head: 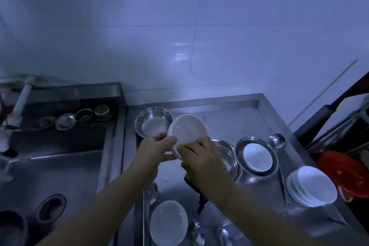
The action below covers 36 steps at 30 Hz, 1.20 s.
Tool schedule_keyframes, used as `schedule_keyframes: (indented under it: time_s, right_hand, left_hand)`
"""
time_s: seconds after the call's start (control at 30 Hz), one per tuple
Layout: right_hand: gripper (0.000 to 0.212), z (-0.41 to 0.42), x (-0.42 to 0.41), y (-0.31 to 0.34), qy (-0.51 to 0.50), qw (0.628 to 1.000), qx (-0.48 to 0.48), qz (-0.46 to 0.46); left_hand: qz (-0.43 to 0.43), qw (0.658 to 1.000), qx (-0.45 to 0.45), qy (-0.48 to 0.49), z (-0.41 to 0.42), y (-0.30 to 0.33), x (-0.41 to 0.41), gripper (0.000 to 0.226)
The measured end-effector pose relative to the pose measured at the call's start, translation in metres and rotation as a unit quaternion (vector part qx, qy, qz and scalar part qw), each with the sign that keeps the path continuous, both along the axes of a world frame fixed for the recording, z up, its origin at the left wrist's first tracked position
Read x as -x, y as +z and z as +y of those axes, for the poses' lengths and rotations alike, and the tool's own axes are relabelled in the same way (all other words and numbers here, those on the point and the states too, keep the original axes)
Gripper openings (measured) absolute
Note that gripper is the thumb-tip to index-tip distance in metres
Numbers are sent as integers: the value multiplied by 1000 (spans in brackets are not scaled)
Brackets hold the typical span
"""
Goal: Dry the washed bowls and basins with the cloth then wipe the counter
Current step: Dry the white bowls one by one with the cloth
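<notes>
My left hand (157, 150) grips the near rim of a white bowl (187, 130), which is tilted up above the steel counter (235, 122). My right hand (201, 156) holds a yellow-green cloth (184, 163) and presses it against the bowl's lower outside edge; a dark part of the cloth hangs below my wrist. A steel basin (152, 120) sits behind the bowl. Another steel basin (227, 156) lies partly hidden under my right hand. A third steel basin (256, 158) holds a small white bowl (257, 157).
A stack of white bowls (311, 185) stands at the counter's right edge, with a steel ladle (277, 141) beside it. A white bowl (168, 222) and spoons lie near the front. A deep sink (58, 166) is on the left. A red basket (347, 173) sits off the right.
</notes>
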State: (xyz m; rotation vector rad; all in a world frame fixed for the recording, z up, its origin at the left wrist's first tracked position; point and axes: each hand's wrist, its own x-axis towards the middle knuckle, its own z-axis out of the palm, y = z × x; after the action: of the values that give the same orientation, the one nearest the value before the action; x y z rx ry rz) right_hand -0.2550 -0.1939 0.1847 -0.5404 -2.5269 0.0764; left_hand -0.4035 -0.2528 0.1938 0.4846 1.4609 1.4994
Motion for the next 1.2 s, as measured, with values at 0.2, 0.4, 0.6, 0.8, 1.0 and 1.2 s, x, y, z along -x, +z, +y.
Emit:
schedule_keyframes:
  time_s: [0.2,0.4,0.6,0.8,1.0,1.2]
  right_hand:
    - [32,48,-24,-43,-56,994,87,46]
    - [35,84,-50,-82,-68,987,142,13]
    - [36,109,-55,-92,-69,979,190,23]
    - [35,116,-56,-104,-70,976,204,28]
    - [36,117,-54,-112,-70,974,216,17]
    - [36,115,-50,-112,-70,973,220,13]
  left_hand:
    - [-52,988,91,111,60,-61,-11,16]
    - [-66,974,135,167,117,-109,-3,19]
    - [-54,957,187,214,157,-143,-2,7]
    - [28,952,214,218,166,-161,1,17]
    - [83,947,230,210,169,-169,1,30]
    - [107,949,232,182,170,-173,7,27]
